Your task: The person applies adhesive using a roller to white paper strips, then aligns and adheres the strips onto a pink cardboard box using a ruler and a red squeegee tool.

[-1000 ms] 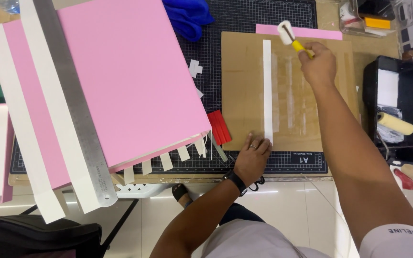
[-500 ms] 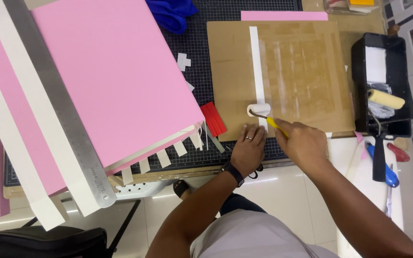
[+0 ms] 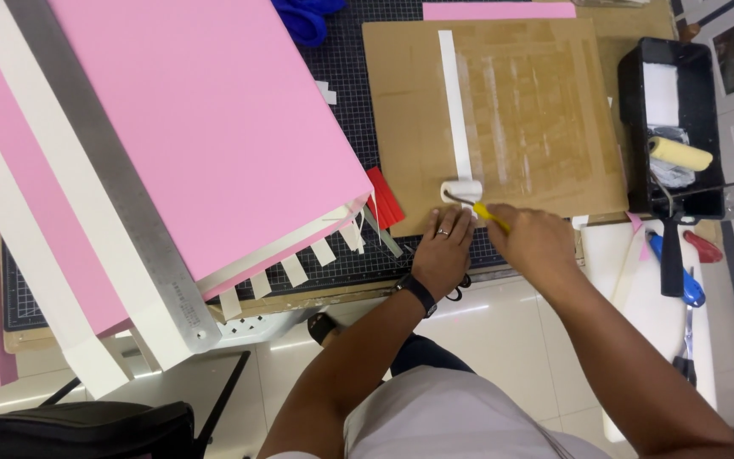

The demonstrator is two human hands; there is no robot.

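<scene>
- While the right hand (image 3: 539,244) gripped the yellow handle of a small roller (image 3: 462,191), closed around it, the roller head sat on the near end of the white paper strip (image 3: 455,110), looked like it was there to press the strip down or spread glue on it.
- Left hand (image 3: 443,252) lay flat, fingers spread and holding nothing, pressed on the near edge of the cardboard sheet (image 3: 537,102) just beside the roller, probably to stop things sliding.
- Both forearms reached forward from the body, wrists low, right hand angled in toward the left so the two nearly touched.
- Strip ran straight up the left part of the cardboard, which sat on a dark cutting mat (image 3: 346,59) on the counter.
- Right of the cardboard: a black paint tray (image 3: 671,59) with a bigger yellow roller (image 3: 680,154) resting in it.
- Left side: a big pink board (image 3: 206,119) tilted over the mat, a long steel ruler (image 3: 104,178) lying across it, white tabs sticking out of its near edge.
- A thin pink strip (image 3: 499,10) lay along the far edge.
</scene>
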